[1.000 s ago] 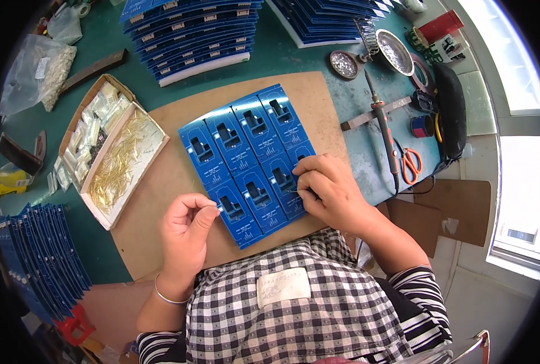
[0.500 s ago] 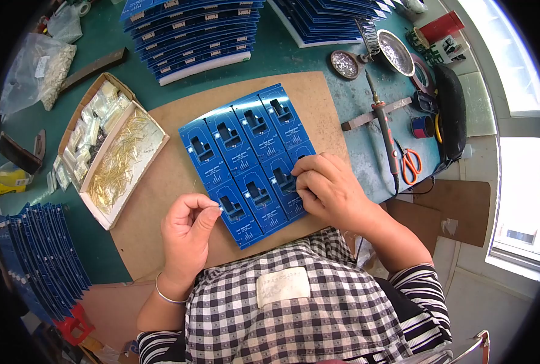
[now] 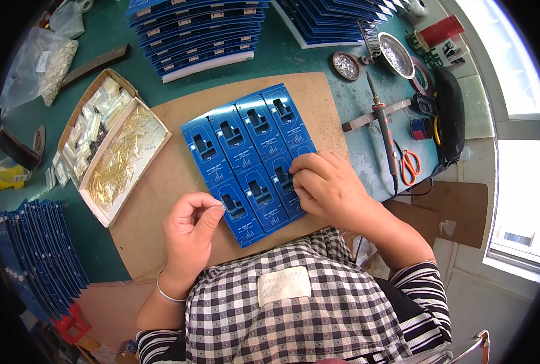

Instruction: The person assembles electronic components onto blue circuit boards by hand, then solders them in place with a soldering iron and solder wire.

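Observation:
A blue circuit board panel [image 3: 245,159] with several cut-out sections lies slightly turned on a brown board [image 3: 160,242] in front of me. At its lower left edge, my left hand [image 3: 190,229] pinches thumb against forefinger; whatever is between the tips is too small to make out. My right hand [image 3: 330,187] rests over the panel's right side, its fingers curled and tips drawn together near a cut-out. The fingers hide what they may hold. To the left stands a cardboard box [image 3: 141,167] with loose gold-coloured pins [image 3: 119,162] and small bagged parts [image 3: 97,118].
Stacks of blue boards stand at the back [image 3: 197,42], far right [image 3: 324,24] and lower left [image 3: 36,255]. A soldering iron [image 3: 384,130] and orange-handled scissors [image 3: 410,167] lie to the right, near metal dishes [image 3: 397,56]. A plastic bag of white parts [image 3: 54,70] sits back left.
My right fingertips have shifted slightly left over the panel. My left hand keeps its pinch at the panel's edge, and the whole view has moved a little.

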Demonstrator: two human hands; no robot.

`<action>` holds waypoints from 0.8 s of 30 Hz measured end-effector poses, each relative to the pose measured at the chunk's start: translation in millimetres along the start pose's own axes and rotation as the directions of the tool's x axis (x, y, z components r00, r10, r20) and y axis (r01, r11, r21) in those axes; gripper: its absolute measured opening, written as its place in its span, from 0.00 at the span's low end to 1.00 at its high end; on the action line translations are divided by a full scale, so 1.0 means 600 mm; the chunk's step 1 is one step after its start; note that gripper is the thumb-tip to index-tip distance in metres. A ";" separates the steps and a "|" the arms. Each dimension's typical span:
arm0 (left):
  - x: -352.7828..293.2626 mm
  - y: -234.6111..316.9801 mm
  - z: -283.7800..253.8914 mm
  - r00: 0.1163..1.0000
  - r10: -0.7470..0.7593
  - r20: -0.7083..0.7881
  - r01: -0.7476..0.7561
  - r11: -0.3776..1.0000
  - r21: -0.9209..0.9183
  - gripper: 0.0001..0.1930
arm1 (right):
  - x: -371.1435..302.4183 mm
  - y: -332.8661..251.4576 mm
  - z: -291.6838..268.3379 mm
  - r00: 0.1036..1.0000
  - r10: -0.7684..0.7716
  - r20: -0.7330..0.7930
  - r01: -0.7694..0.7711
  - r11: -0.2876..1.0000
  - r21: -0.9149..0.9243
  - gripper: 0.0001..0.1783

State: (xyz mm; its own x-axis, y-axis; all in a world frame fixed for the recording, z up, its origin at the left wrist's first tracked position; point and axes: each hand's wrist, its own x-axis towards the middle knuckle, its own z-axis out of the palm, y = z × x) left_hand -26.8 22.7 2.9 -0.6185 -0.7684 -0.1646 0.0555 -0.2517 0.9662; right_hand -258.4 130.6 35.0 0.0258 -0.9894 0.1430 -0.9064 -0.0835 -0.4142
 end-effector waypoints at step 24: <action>-0.001 -0.005 -0.010 0.997 0.059 0.051 -0.060 0.998 0.009 0.04 | -0.003 0.001 0.006 0.998 -0.061 0.008 0.061 0.997 -0.044 0.06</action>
State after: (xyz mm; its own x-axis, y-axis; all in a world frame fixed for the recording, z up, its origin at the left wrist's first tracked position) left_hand -22.2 20.4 -1.4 -0.6529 -0.7512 -0.0966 0.0853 -0.1997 0.9761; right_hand -257.4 132.1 31.1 0.0843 -0.9834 0.1606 -0.9209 -0.1385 -0.3643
